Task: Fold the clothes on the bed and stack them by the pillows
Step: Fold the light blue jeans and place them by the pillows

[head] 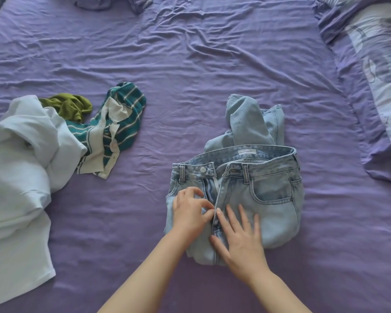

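Light blue jeans lie bunched on the purple bed sheet, waistband up, fly unzipped, legs crumpled behind. My left hand pinches the zipper area at the fly with curled fingers. My right hand lies flat on the denim just right of the fly, fingers straight and spread. Left of them lie a teal striped shirt, an olive green garment and a large white garment, all unfolded.
A purple and white patterned pillow lies along the right side of the bed. More bunched purple fabric sits at the far top edge. Wrinkled bare sheet spreads between the jeans and the pillow.
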Demonstrator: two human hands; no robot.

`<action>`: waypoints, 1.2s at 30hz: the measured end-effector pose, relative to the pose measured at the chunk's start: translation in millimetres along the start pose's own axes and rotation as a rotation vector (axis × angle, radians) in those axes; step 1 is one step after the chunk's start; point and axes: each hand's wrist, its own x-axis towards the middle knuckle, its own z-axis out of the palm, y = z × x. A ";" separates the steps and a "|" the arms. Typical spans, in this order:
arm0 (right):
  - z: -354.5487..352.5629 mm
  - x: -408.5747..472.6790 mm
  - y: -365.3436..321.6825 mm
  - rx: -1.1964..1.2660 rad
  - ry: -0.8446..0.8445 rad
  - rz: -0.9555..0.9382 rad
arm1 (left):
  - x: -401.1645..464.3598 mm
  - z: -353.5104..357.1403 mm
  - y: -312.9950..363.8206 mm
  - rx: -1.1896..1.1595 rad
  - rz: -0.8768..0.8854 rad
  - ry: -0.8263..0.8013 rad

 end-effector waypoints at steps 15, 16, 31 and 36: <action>2.5 17.8 -9.2 -0.044 0.009 0.249 | 12.2 -2.4 8.9 0.108 0.298 0.024; 2.8 18.2 -9.4 -0.048 0.010 0.257 | 10.3 -1.0 8.3 0.116 0.315 0.038; 19.9 22.9 -9.7 -0.014 0.034 0.322 | 13.7 11.6 8.9 -0.258 0.006 0.092; 21.0 23.8 -8.8 -0.005 0.024 0.308 | 20.7 16.1 14.6 -0.240 -0.120 0.115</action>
